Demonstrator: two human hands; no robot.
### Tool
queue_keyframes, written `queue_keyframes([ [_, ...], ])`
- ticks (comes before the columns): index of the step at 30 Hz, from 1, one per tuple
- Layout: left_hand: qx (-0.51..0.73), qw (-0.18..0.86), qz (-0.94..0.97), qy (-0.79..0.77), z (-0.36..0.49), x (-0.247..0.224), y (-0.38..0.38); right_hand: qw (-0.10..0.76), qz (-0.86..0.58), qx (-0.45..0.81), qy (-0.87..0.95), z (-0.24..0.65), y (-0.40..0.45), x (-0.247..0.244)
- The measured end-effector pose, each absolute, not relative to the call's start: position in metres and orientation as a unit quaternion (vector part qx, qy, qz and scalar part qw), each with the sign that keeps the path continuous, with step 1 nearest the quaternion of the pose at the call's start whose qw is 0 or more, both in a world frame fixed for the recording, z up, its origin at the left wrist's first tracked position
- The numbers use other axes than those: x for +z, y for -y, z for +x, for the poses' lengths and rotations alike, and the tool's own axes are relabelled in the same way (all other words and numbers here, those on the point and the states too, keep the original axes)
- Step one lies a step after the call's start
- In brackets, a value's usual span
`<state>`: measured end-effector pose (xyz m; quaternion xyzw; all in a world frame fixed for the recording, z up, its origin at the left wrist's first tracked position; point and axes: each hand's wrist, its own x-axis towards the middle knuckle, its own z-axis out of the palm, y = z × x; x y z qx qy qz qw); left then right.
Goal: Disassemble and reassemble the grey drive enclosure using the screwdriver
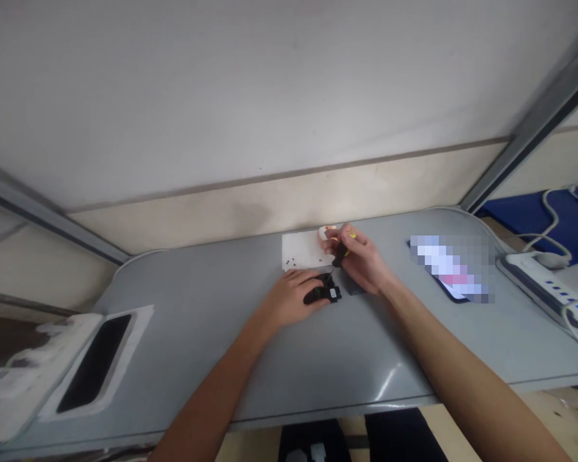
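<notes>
Black device [313,297] lies midway along the grey surface [197,366], just to the near side of a white sheet [298,246]. Left hand [289,298] is nearer, its fingers gripping the device from the left; long axis appears to run left to right, partly covered. Right hand [363,260], far and right, has fingers closed around a screwdriver [338,255], its shaft slanting near-left to the device; tip contact unclear. White label [333,293] on the device: illegible.
</notes>
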<state>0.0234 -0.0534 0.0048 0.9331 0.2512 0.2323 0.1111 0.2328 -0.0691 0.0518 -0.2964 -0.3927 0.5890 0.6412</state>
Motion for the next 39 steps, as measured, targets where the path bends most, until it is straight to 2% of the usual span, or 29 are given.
queue_keyframes([
  [7, 0.232, 0.105, 0.933, -0.253, 0.024, -0.002, 0.052, 0.660, -0.304, 0.581, 0.367, 0.228, 0.067, 0.051],
  [13, 0.240, 0.098, 0.934, -0.246, 0.027, -0.007, 0.053, 0.632, -0.280, 0.618, 0.375, 0.234, 0.067, 0.051],
  [22, 0.227, 0.084, 0.937, -0.253, 0.028, -0.002, 0.055, 0.649, -0.313, 0.565, 0.403, 0.233, 0.068, 0.053],
  [25, 0.219, 0.083, 0.937, -0.259, 0.028, -0.001, 0.056, 0.611, -0.378, 0.496, 0.488, 0.240, 0.068, 0.054],
  [29, 0.220, 0.076, 0.939, -0.254, 0.028, 0.000, 0.057, 0.539, -0.571, 0.297, 0.544, 0.253, 0.066, 0.047],
  [31, 0.215, 0.077, 0.939, -0.257, 0.027, 0.001, 0.057, 0.510, -0.616, 0.246, 0.548, 0.259, 0.063, 0.042],
  [36, 0.212, 0.089, 0.937, -0.262, 0.026, 0.007, 0.059, 0.574, -0.612, 0.198, 0.508, 0.267, 0.056, 0.038],
  [39, 0.231, 0.095, 0.932, -0.263, 0.023, 0.011, 0.058, 0.579, -0.626, 0.171, 0.494, 0.266, 0.057, 0.038],
])
